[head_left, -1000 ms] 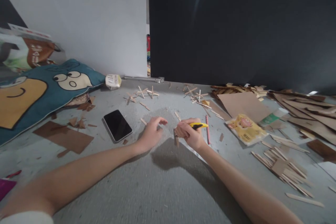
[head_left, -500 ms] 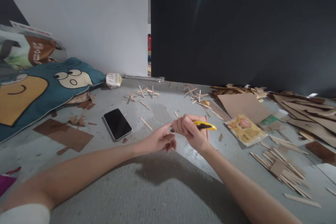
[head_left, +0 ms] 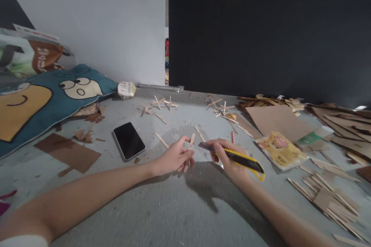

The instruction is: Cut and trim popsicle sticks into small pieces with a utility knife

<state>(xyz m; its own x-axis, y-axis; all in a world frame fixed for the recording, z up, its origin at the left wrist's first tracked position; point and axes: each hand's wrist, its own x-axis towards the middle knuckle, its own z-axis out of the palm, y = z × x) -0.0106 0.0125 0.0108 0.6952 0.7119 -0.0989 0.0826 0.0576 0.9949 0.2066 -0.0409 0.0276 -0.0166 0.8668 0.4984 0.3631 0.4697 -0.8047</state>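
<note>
In the middle of the head view, my left hand (head_left: 177, 155) pinches a short wooden craft stick (head_left: 192, 140), which stands nearly upright from the fingertips. My right hand (head_left: 227, 157) is closed around a yellow and black utility knife (head_left: 242, 159). Its blade points left toward the stick, with a small gap between the two. Just beyond the hands, a loose craft stick (head_left: 199, 134) and another stick (head_left: 161, 140) lie on the grey surface. A pink striped stick-like piece (head_left: 232, 137) lies behind my right hand.
A black phone (head_left: 129, 141) and brown cardboard (head_left: 68, 152) lie left, before a teal pillow (head_left: 72, 96). Crossed sticks (head_left: 159, 102) sit farther back. To the right are a yellow packet (head_left: 279, 149), a stick pile (head_left: 327, 197) and cardboard strips (head_left: 342, 123). Dark and white panels stand behind.
My right hand has drawn back to the right and turned the knife, so its blade now shows. The hands have separated, and the craft stick in my left hand has come into view.
</note>
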